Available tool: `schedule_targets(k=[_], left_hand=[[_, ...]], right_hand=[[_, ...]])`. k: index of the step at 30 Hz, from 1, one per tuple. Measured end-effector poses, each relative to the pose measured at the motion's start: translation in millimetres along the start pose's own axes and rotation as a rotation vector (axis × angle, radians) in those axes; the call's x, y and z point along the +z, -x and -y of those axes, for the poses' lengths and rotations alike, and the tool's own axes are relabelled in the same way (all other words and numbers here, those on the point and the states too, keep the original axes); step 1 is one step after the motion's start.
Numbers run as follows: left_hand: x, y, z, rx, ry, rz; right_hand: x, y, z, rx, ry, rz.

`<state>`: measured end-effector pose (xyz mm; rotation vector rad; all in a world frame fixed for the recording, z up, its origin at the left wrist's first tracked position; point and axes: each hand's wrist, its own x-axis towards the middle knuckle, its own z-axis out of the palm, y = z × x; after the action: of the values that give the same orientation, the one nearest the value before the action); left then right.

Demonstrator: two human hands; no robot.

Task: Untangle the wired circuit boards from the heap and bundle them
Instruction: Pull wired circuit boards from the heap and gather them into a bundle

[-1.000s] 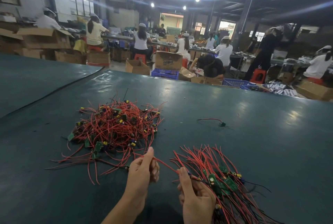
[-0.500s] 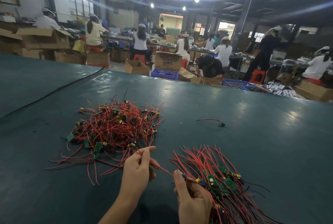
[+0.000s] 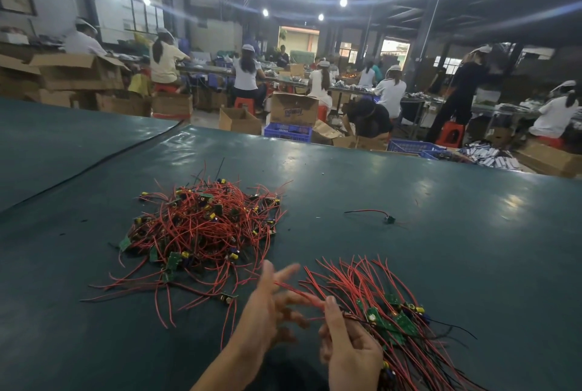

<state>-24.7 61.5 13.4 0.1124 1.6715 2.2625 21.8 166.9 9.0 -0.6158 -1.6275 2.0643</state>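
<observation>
My green table [image 3: 441, 249]: tangled heap [image 3: 204, 227]; aligned bunch [image 3: 371, 293] just R of heap; stray board [image 3: 389, 219] further R.

The right hand [image 3: 349, 356] grips the bundle of wired boards [image 3: 387, 324], its fingers curled under the bundle and its thumb [image 3: 331, 308] raised straight along the near side. The left hand [image 3: 267, 305] stands just left of that grip with its palm turned toward it, its fingers [image 3: 285, 271] straight, spread and blurred at the tips. The bare left forearm [image 3: 220, 368] slants up toward the grip from below
</observation>
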Motion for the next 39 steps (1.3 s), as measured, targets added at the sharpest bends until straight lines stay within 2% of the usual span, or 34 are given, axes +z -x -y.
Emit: schedule_targets(k=[2, 5, 8, 15, 19, 24, 29, 34, 36, 39], left_hand=[[10, 3, 6, 0.021, -0.117, 0.104], [12, 7, 11, 0.143, -0.234, 0.126], [6, 6, 10, 0.220, -0.364, 0.023], [0, 2, 4, 0.375, -0.383, -0.130], [-5, 0, -1, 0.390, -0.376, -0.184], [-26, -10, -3, 0.306, -0.224, -0.326], [-33, -16, 1, 0.186, -0.031, -0.406], [-29, -15, 2, 0.045, 0.228, -0.424], [-34, -15, -2, 0.050, 0.273, -0.443], [-46, -15, -10, 0.108, 0.322, -0.458]], right_hand=[[0, -3, -3, -0.014, 0.023, -0.003], [2, -2, -5, 0.001, 0.070, 0.031], [3, 0, -5, 0.032, 0.075, 0.083], [5, 5, -7, -0.028, 0.131, 0.055], [6, 8, -4, -0.071, 0.116, 0.023], [1, 7, -4, -0.161, 0.152, -0.013], [2, 5, -8, -0.071, 0.102, 0.022], [0, 0, -11, -0.074, 0.123, 0.041], [-7, -5, -7, -0.055, 0.043, -0.028], [-20, -20, 2, 0.051, -0.206, -0.137]])
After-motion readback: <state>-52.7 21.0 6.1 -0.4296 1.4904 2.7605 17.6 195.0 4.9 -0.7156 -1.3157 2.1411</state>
